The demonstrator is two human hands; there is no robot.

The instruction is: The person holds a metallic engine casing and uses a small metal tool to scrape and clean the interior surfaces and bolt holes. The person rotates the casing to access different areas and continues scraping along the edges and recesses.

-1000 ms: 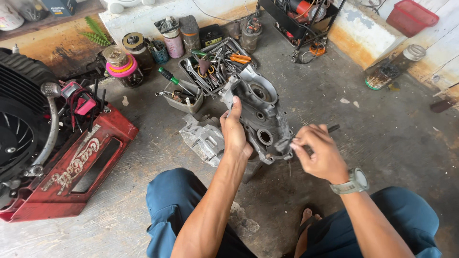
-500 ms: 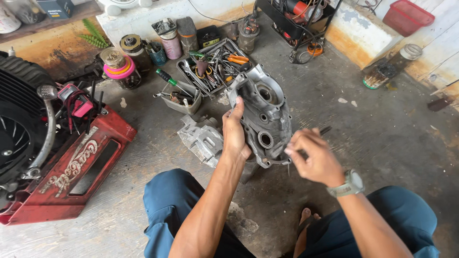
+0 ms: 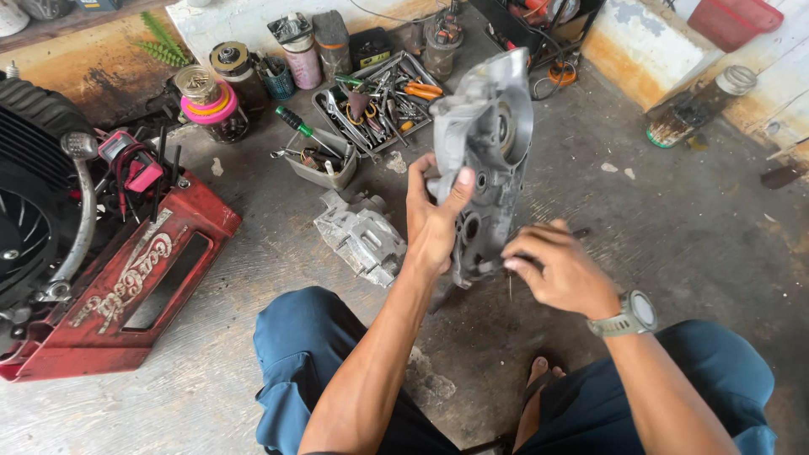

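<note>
**Grey Metal, Red Plastic, Blue Cloth**

The cast engine casing of bare metal (image 3: 484,160) is dull silver-grey with dark oily smudges. Left of the casing lies a red plastic crate (image 3: 126,291) with white lettering. Beyond the casing, a grey tool tray (image 3: 375,101) holds orange-handled pliers (image 3: 421,88); a green-handled screwdriver (image 3: 297,125) lies nearby. The trousers (image 3: 299,362) are blue, the concrete floor (image 3: 674,219) stained grey.

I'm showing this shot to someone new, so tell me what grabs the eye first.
The grey metal engine casing stands upright at the centre, gripped along its left edge by the left hand while the right hand works at its lower edge. At far left, a red metal crate lies on the concrete floor beside a black engine. Behind the casing sits a tray of tools.
</note>
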